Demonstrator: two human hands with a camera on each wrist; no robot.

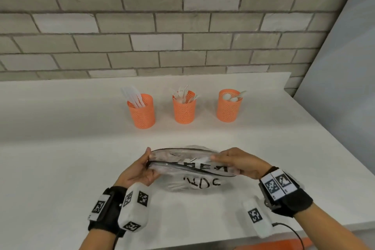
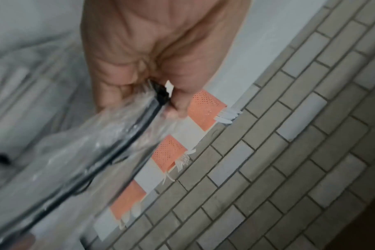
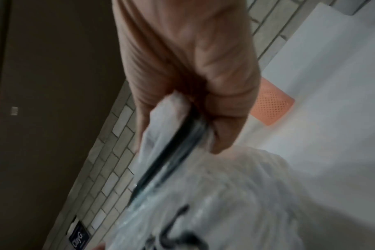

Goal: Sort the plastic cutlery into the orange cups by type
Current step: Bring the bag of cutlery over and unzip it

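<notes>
Three orange perforated cups stand in a row on the white counter (image 1: 60, 128). The left cup (image 1: 142, 114) holds white knives (image 1: 133, 95), the middle cup (image 1: 184, 110) holds forks (image 1: 183, 92), the right cup (image 1: 228, 107) holds spoons (image 1: 233, 97). Near the front edge I hold a clear zip bag (image 1: 192, 174) with black writing, its dark-edged mouth spread apart. My left hand (image 1: 142, 168) pinches the bag's left end (image 2: 158, 98). My right hand (image 1: 233, 161) pinches the right end (image 3: 190, 121). Whether the bag holds any cutlery is unclear.
A grey brick wall (image 1: 182, 26) rises behind the counter. A pale panel (image 1: 345, 87) borders the right side. The counter's front edge (image 1: 243, 237) runs just below my wrists, with something orange (image 1: 284, 244) under it.
</notes>
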